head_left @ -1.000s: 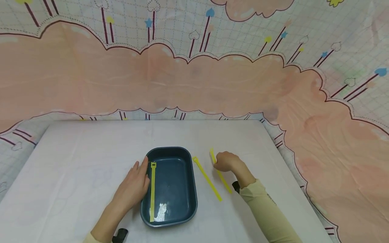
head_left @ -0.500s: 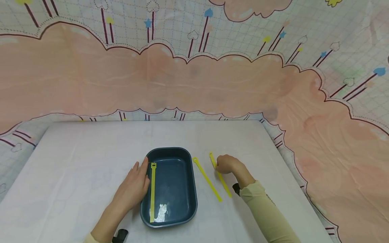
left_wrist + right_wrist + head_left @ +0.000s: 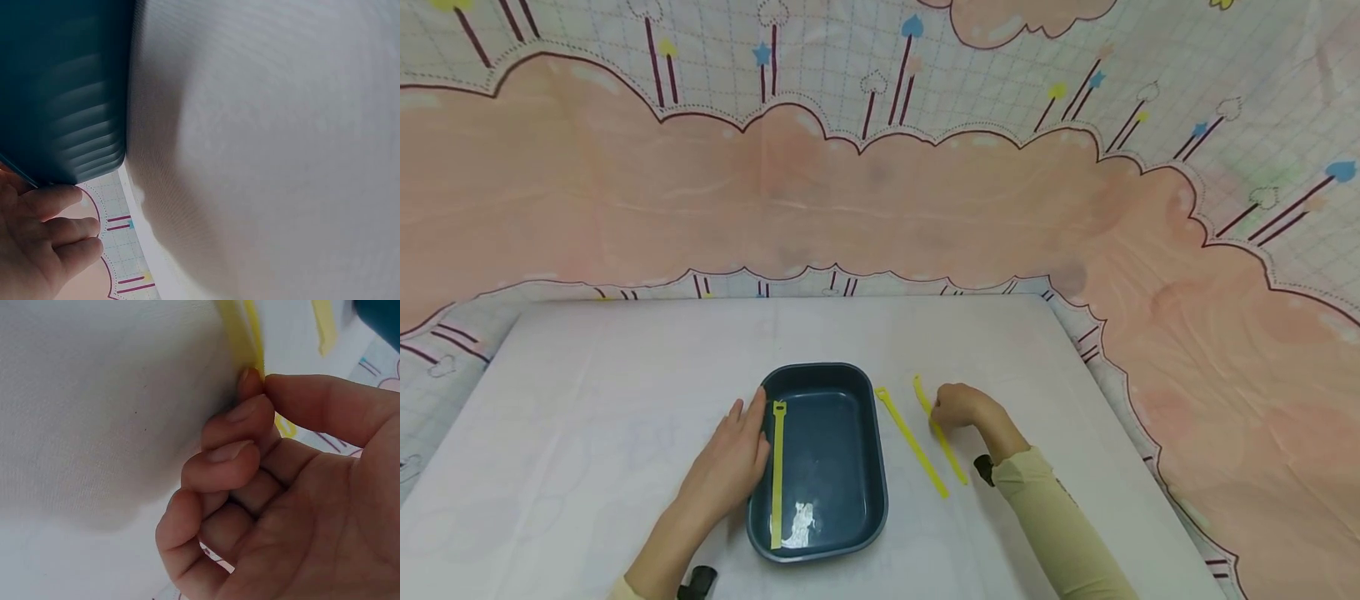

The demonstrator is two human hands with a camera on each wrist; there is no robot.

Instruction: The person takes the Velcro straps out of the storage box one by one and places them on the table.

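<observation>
Resting flat at lower centre-left, the left hand (image 3: 722,471) lies with straight fingers against the dark tray (image 3: 850,467), where one yellow strap (image 3: 777,475) lies along the left wall. A second strap (image 3: 912,452) sits on the white table (image 3: 587,400). Further right, the right hand (image 3: 958,408) pinches a third strap (image 3: 934,421) between thumb and forefinger; that thin edge-on grip could slip, I'd say.

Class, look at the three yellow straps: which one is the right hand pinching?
The rightmost yellow strap, pinched by the right hand. The middle strap lies untouched on the table; the third strap lies inside the blue tray.
</observation>
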